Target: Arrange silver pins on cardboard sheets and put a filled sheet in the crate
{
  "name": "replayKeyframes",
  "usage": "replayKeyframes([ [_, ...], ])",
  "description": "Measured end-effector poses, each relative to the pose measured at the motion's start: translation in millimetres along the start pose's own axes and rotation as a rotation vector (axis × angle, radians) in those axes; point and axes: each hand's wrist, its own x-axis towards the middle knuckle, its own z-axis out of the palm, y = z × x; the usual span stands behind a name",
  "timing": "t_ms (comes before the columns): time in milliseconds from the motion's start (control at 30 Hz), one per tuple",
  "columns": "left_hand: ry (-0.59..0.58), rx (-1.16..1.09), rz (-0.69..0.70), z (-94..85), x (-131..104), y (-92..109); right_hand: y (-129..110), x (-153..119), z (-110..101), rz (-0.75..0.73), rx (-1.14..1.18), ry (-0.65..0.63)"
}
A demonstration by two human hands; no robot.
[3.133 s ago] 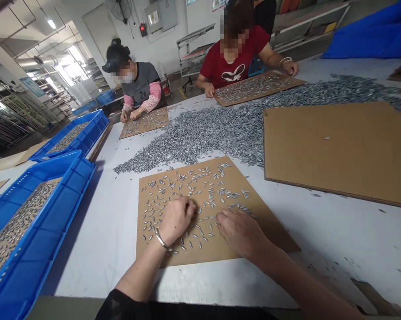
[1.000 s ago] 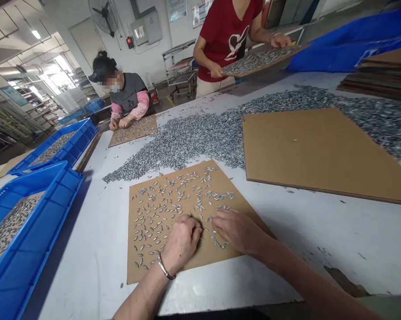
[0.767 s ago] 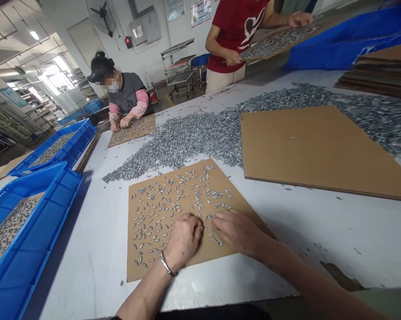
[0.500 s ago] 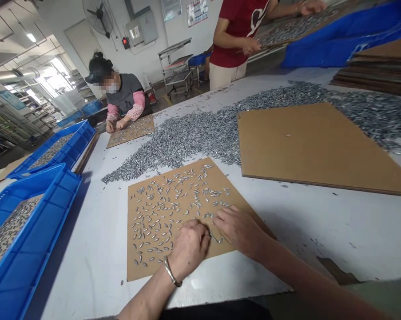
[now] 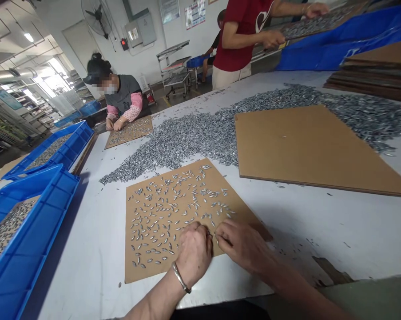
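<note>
Cardboard sheet (image 5: pixel 233 200) dotted with small silvery spindle-shaped pieces (image 5: pixel 149 261) lies on the white table (image 5: pixel 87 249), nearer than a heap of similar pieces (image 5: pixel 193 138). At its near edge, left hand (image 5: pixel 194 253) and right hand (image 5: pixel 240 242) almost meet, fingers curled; I cannot tell whether either pinches a piece.

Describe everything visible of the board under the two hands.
The board is a thin, flat, tan sheet, apparently cardboard, lying on the pale table. Small silvery pieces lie scattered across it, some clustered. The left hand and right hand hide part of its near edge; whether they touch it is unclear.
</note>
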Motion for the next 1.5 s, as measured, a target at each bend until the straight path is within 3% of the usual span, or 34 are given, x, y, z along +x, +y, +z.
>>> replayKeyframes([
  [67, 0.018, 0.049, -0.018, 5.7, -0.1, 2.5, 5.4, 8.6, -4.6, -0.033, -0.04, 0.031],
  [167, 0.044, 0.119, -0.031, 13.3, -2.7, 4.6, 8.4, 26.3, -5.0, -0.197, -0.148, 0.024],
  [267, 0.054, 0.137, 0.006, 14.3, -8.2, 1.8, 6.3, 44.5, 0.7, -0.329, -0.206, -0.046],
  [400, 0.064, 0.187, 0.012, 9.8, -14.8, -6.3, 6.2, 55.6, 0.1, -0.388, -0.193, -0.168],
  [500, 0.078, 0.2, 0.014, 9.3, -16.3, -11.2, 9.8, 50.1, -8.1, -0.366, -0.152, -0.242],
  [633, 0.114, 0.187, 0.036, 14.9, -15.6, -14.4, 10.9, 33.4, -10.6, -0.288, -0.127, -0.186],
  [767, 0.132, 0.166, 0.059, 17.6, -16.5, -16.0, 8.8, 22.3, 1.7, -0.272, -0.174, -0.145],
  [900, 0.158, 0.027, 0.034, 5.6, -23.1, -24.0, 8.2, 20.4, 11.7, -0.293, -0.148, -0.139],
  [1000, 0.201, -0.061, 0.01, -8.3, -28.4, -35.6, 5.2, 23.0, 13.8, -0.231, -0.124, -0.161],
  [1200, 0.191, -0.09, -0.05, -23.4, -27.8, -49.8, 8.3, 25.2, -6.2, -0.12, -0.108, -0.15],
  [1333, 0.185, -0.107, -0.044, -28.5, -26.8, -51.7, 18.8, 7.2, -24.3, -0.087, -0.006, -0.152],
  [1500, 0.184, -0.108, -0.037, -28.7, -28.2, -54.3, 16.9, -15.8, -14.6, -0.154, 0.016, -0.164],
])
